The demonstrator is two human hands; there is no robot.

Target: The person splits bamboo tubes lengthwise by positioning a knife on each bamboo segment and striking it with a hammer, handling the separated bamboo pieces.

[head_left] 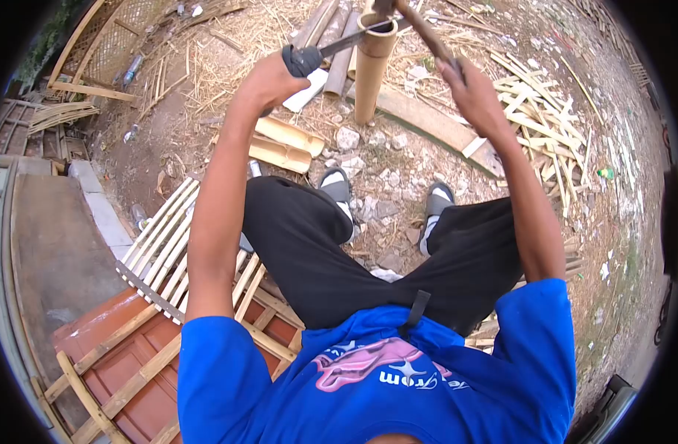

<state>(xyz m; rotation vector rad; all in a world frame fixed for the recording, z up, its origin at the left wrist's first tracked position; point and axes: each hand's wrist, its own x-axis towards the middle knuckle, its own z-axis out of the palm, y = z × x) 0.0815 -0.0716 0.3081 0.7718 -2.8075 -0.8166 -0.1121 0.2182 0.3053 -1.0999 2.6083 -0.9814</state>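
My left hand (271, 80) is closed round the dark, wrapped handle of a machete (342, 44). Its blade lies across the open top of an upright bamboo pole (371, 78), which stands on the ground in front of me. In my right hand (474, 96) is the wooden handle of a hammer (425, 31). The hammer's dark head is at the top edge of the view, over the blade and the pole's mouth; whether it touches the blade I cannot tell. Two split bamboo halves (280, 153) lie on the ground below my left hand.
A long board (435, 127) lies behind the pole, beside a heap of split strips (542, 122) on the right. Stones (348, 138) are scattered round my feet. Slatted bamboo frames (161, 244) and a reddish panel (135, 362) lie at left.
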